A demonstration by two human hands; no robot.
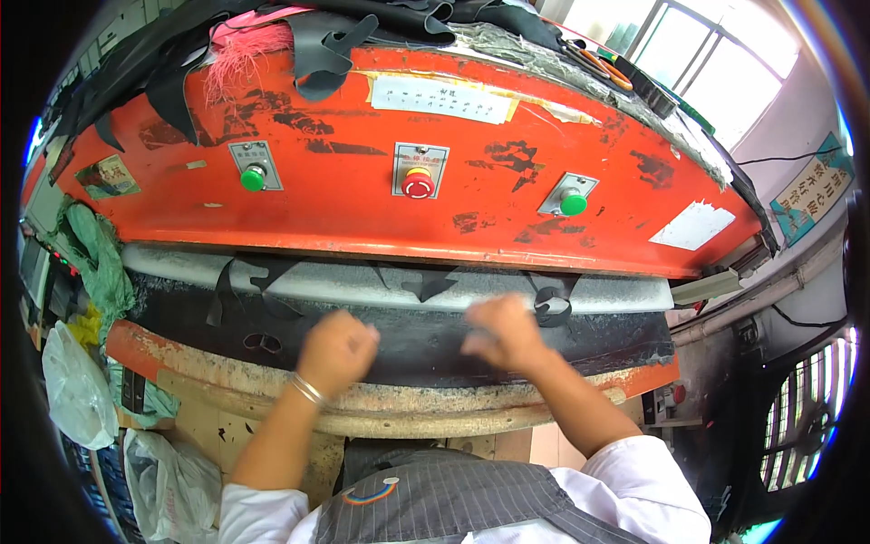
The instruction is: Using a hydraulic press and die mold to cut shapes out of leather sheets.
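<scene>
My left hand [337, 352] and my right hand [501, 334] are raised over the machine's dark bed [426, 349], a gap between them. Both are slightly blurred, with the fingers curled in. Whatever they may hold is hidden or lost against the black below. Beyond the hands, thin cut strips of black sheet material [224, 292] hang over a long whitish board [344, 288]. One looped black scrap [553, 306] dangles behind my right hand. Left of my left hand, a small dark shape with reddish openings [263, 343] lies on the bed.
The orange press front [362, 199] spans the far side, with two green buttons [254, 179] and a red stop button [418, 184]. Black sheets [399, 25], pink fringe [249, 59] and orange-handled scissors [616, 72] lie on top. Plastic bags [77, 385] hang at left. A worn ledge [435, 399] runs nearest me.
</scene>
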